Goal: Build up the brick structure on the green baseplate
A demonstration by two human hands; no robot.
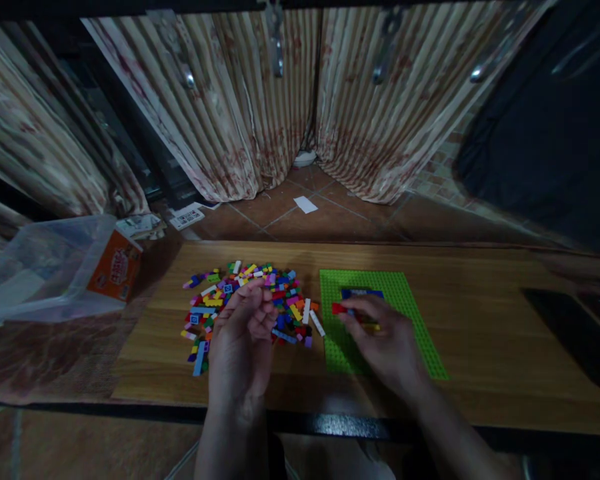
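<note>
1. On the floor, left of the table, stands one clear plastic bin (40,273) with a single orange printed label (115,267) — the bin's contents cannot be made out.
2. Across the left part of the brown wooden table (480,300) lies one loose pile of small multicoloured plastic bricks (283,293), overlapping and too many to count; two long white bricks (312,317) lie at its right edge, near the baseplate.
3. Right of the pile: one flat green studded plastic baseplate (407,293), bearing a dark blue plastic piece (350,293) and a yellow plastic piece (375,327), both partly covered by the right hand.
4. Right hand (385,333), above the baseplate — thumb and fingers pinch one small red plastic brick (337,308).
5. Left hand (247,327), in front of the pile: palm turned up, fingers half curled; whether they grasp a piece cannot be told.
6. At the table's right end: one flat black object (573,333).
</note>
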